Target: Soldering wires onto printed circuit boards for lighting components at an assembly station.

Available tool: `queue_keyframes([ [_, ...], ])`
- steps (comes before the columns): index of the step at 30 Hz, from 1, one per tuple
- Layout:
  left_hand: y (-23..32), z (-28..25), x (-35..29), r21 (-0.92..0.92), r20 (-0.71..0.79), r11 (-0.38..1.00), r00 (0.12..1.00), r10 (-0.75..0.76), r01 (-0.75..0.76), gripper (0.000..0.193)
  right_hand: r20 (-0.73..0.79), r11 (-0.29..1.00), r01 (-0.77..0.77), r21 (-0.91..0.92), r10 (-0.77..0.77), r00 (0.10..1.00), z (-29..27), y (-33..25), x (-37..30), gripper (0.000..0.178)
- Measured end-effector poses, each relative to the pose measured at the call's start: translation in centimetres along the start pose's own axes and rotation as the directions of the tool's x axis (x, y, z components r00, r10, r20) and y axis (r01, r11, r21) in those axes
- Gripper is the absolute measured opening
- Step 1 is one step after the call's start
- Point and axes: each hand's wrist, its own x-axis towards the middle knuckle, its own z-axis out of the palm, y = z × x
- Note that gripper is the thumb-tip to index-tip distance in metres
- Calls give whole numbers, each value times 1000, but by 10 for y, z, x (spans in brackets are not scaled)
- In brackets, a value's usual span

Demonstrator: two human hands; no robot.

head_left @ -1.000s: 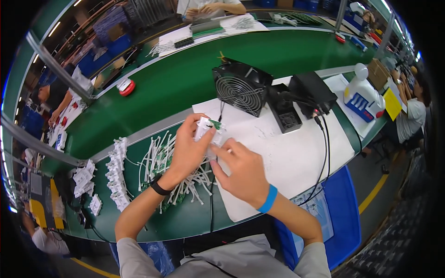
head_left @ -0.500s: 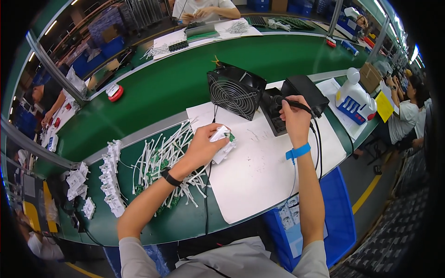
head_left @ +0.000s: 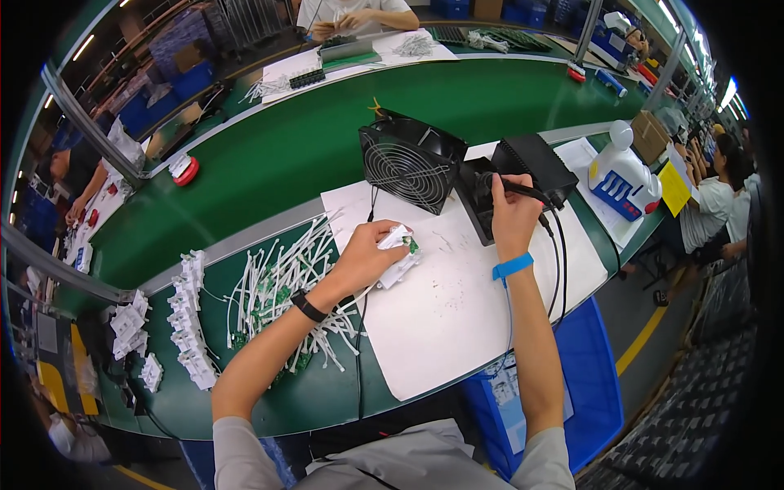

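Observation:
My left hand point(head_left: 369, 256) is closed round a white plastic housing point(head_left: 395, 274) with a small green circuit board point(head_left: 412, 244) at its upper edge, held just over the white sheet point(head_left: 441, 335). My right hand point(head_left: 513, 219) grips the black handle of a soldering iron point(head_left: 527, 193), and its cord trails down past my wrist. The iron's front end is down at a black open-topped holder point(head_left: 483, 229); the tip itself cannot be made out. Close behind stands a black box point(head_left: 537, 167). A black fan with a wire guard point(head_left: 408, 170) faces my hands.
Left of the sheet lies a heap of white wires with green boards point(head_left: 282, 286), then a row of white housings point(head_left: 188, 318). A white bottle point(head_left: 622, 181) stands at the right. A blue bin point(head_left: 596, 367) sits below the table edge. Across the green belt point(head_left: 286, 155) another person works.
The view has shifted slightly. My right hand has tilted a little at the holder with the soldering iron. My left hand keeps its hold on the white housing.

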Motion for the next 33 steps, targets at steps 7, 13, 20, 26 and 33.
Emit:
queue_keyframes([
  [7, -13, -2, 5, 155, 10, 984, 996, 88, -88, 36, 14, 1000, 23, 18, -23, 1000, -1, 5, -2, 15],
  [13, 7, -1, 2, 275, -22, 961, 1000, -10, 16, 50, -159, 993, 37, 108, -20, 987, -12, -2, -6, 17],
  [20, -6, 5, -16, 611, -46, 721, 895, 443, -326, 62, -270, 900, 307, 308, -227, 936, -45, 0, -33, 14],
  [26, -6, 0, -39, 669, 0, 679, 914, 407, -302, 51, 105, 913, 173, 369, -226, 968, -36, -15, -70, 16],
  [33, -12, -17, -33, 712, 189, 534, 856, 481, -457, 42, 243, 934, 26, 357, -120, 963, -24, -22, -76, 14],
])
